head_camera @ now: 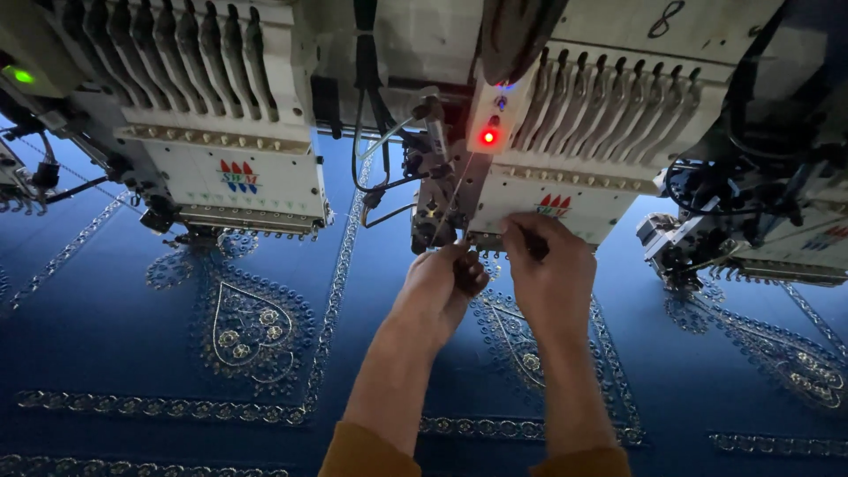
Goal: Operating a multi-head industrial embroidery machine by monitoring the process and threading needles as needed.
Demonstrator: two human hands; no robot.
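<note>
Hands reach up under the embroidery head (548, 190): left hand (442, 283) pinches a thin thread (458, 190) running up past the red light (488, 136); right hand (548, 265) is curled closed at the needles, its hold hidden. Blue cloth (115, 318) lies beneath.

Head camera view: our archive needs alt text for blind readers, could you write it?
Two bare hands, left hand and right hand, reach up to the needle area of a white embroidery machine head with a red light glowing, the left pinching a thin thread. Below lies dark blue fabric stitched with silver heart motifs and borders.
</note>
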